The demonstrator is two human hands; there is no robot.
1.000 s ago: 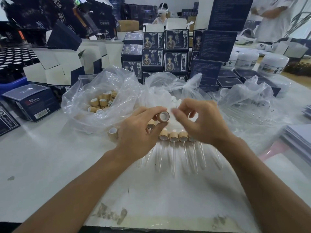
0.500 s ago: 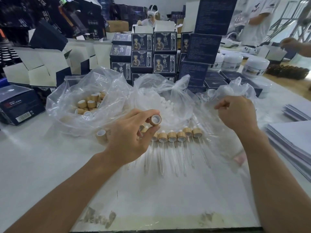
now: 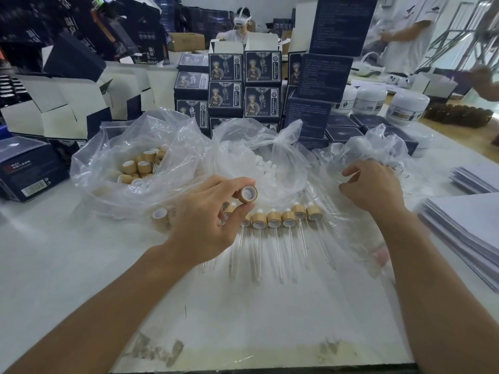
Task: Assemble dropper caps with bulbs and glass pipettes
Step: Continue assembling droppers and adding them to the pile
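Note:
My left hand (image 3: 205,220) pinches a wooden dropper cap (image 3: 247,194) between thumb and fingertips, its white-lined opening facing me. My right hand (image 3: 374,184) reaches over the clear bag of glass pipettes (image 3: 378,147) at the right, fingers curled; I cannot tell whether it holds anything. Between the hands, a row of several assembled droppers (image 3: 274,220) lies on the white table, glass tubes pointing toward me. A bag of wooden caps (image 3: 137,166) stands at the left, a bag of white bulbs (image 3: 266,164) in the middle. One loose cap (image 3: 159,215) lies left of my left hand.
Dark blue product boxes (image 3: 243,85) are stacked behind the bags, open white-lined cartons (image 3: 62,103) at the left. White jars (image 3: 407,105) stand at the back right. A stack of grey sheets (image 3: 464,228) lies at the right edge. People work in the background.
My right hand left the cap held by my left hand and moved right to the pipette bag. The left hand keeps holding the cap up in about the same place.

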